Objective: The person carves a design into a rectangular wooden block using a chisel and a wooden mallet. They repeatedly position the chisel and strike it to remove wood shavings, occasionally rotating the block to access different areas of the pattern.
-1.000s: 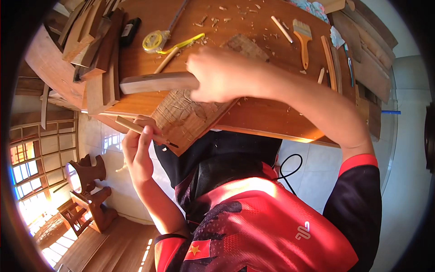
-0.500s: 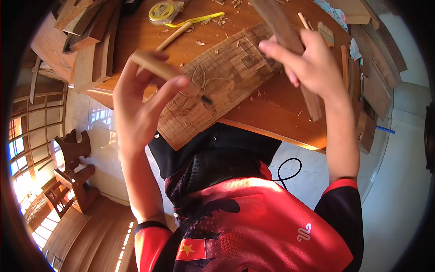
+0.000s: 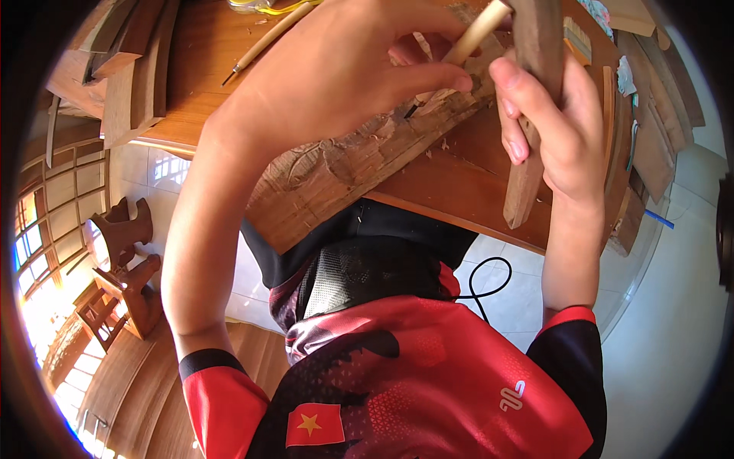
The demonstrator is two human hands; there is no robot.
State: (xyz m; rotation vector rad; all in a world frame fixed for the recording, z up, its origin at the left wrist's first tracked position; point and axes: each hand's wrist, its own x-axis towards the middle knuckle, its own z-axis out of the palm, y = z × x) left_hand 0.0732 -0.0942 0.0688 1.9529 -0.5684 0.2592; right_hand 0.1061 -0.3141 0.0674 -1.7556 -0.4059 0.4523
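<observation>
A carved wooden board [image 3: 294, 203] lies slantwise across the table's front edge, its near left corner jutting past it. My left hand [image 3: 344, 69] reaches over the board, gripping a chisel [image 3: 478, 32] by its pale wooden handle. The dark tip points down at the carving, near its right part; whether it touches, I cannot tell. My right hand [image 3: 566, 126] is wrapped round a dark wooden bar [image 3: 527, 187], held steeply just right of the chisel's handle end. My left forearm and hand hide much of the carving.
Another wooden-handled carving tool [image 3: 271, 37] rests on the table [image 3: 195, 69], left of my hand. Yellow tape [image 3: 256, 8] shows at the far edge. Timber pieces [image 3: 138, 92] are stacked at left, and planks [image 3: 661, 126] lean at right beside a brush [image 3: 577, 42].
My left hand has moved right and away from me with the chisel, turning its tip toward the board. The bar in my right hand has shifted slightly and stands more upright.
</observation>
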